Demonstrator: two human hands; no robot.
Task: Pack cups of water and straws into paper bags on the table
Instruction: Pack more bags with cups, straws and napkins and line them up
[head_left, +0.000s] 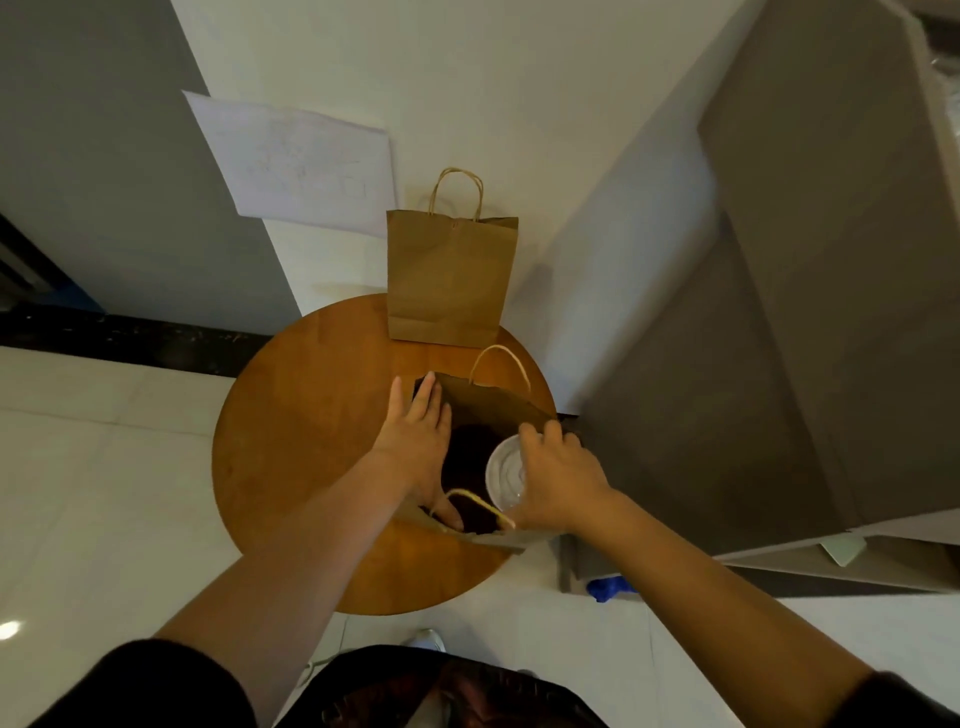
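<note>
An open brown paper bag (493, 402) stands on the round wooden table (311, 415), its dark mouth facing up at me. My left hand (421, 441) holds the bag's left rim, fingers stretched along the outside and thumb hooked inside near the front handle. My right hand (556, 473) grips a clear plastic cup with a white lid (504, 473) from the side, held over the right part of the bag's mouth. A second brown paper bag (449, 280) stands upright at the table's far edge against the wall. No straw is visible.
A white wall with a taped paper sheet (296, 161) rises behind the table. A grey cabinet (779, 312) stands close on the right. A blue object (605, 587) lies on the floor by the cabinet's base. Pale floor tiles spread to the left.
</note>
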